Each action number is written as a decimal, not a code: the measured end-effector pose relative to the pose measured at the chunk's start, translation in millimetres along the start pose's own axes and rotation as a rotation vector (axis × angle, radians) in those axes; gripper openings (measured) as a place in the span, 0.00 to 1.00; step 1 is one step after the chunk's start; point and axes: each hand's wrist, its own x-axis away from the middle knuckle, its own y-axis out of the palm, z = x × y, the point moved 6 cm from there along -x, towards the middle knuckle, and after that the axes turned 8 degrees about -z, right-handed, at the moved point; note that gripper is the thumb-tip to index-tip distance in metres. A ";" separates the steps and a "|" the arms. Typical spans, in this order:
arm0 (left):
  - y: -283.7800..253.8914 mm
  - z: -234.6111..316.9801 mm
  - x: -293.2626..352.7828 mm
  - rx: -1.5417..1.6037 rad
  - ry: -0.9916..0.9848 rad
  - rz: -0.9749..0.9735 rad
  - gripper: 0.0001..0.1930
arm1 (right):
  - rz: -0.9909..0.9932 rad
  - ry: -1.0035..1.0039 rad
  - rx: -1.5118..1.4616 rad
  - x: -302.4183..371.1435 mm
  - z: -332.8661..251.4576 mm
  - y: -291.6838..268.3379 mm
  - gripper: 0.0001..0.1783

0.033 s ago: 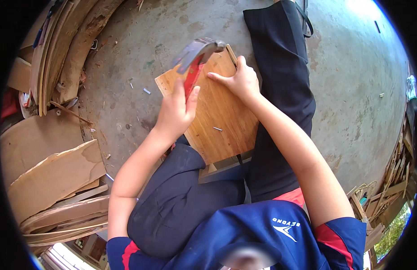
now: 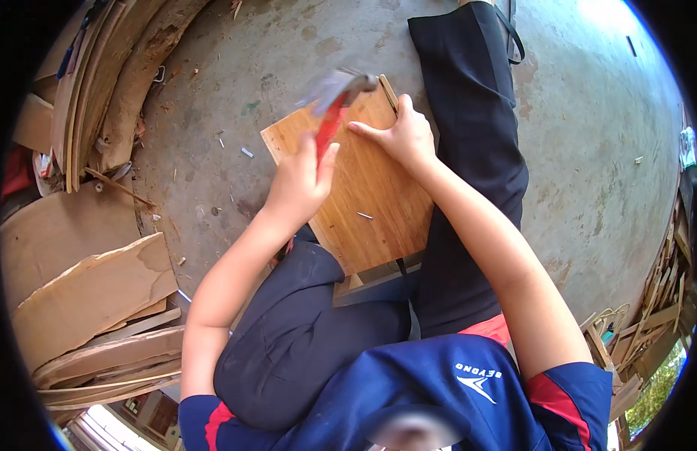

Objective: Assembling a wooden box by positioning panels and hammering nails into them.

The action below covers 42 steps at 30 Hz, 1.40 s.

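Note:
My left hand (image 2: 297, 184) is closed round the red handle of a claw hammer (image 2: 330, 131). Its metal head is smeared by motion and lies over the far end of a flat wooden board (image 2: 374, 177). The striking face is close to the board's far right corner; whether it touches cannot be told. My right hand (image 2: 408, 139) grips the board's right edge, thumb on top and fingers over the side, by a thin wooden strip (image 2: 388, 92). A loose nail (image 2: 364, 216) lies on the board nearer to me.
My black-trousered leg (image 2: 472, 128) stretches along the board's right side, and my bent knee (image 2: 307, 263) is at its near left. Planks (image 2: 100, 278) and timber (image 2: 130, 90) are piled at left; scrap wood (image 2: 649, 323) lies at right. Small bits dot the concrete floor (image 2: 213, 98).
The hammer and my left hand have shifted slightly to the right and toward me. My right hand and the board look almost unmoved.

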 end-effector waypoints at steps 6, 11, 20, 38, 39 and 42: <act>-8.6 6.7 2.6 0.083 -0.023 -0.027 0.13 | 0.403 -0.298 0.045 2.8 3.2 -6.7 0.44; -10.3 -2.3 6.7 0.104 -0.045 -0.011 0.12 | 0.525 -0.656 -0.126 -5.6 -19.5 -16.7 0.17; -7.1 -4.7 4.0 0.078 -0.015 -0.045 0.13 | 0.561 -0.600 -0.277 -12.9 -12.9 -7.9 0.05; -5.9 9.5 -2.9 0.052 0.015 -0.040 0.13 | 0.536 -0.564 -0.320 -15.0 -11.9 -10.6 0.07; -8.5 13.3 -2.3 0.093 0.059 0.000 0.13 | 0.534 -0.580 -0.329 -14.5 -12.3 -11.7 0.07; 1.8 1.5 -0.4 -0.039 0.078 0.085 0.12 | 0.534 -0.585 -0.327 -13.2 -16.2 -9.3 0.07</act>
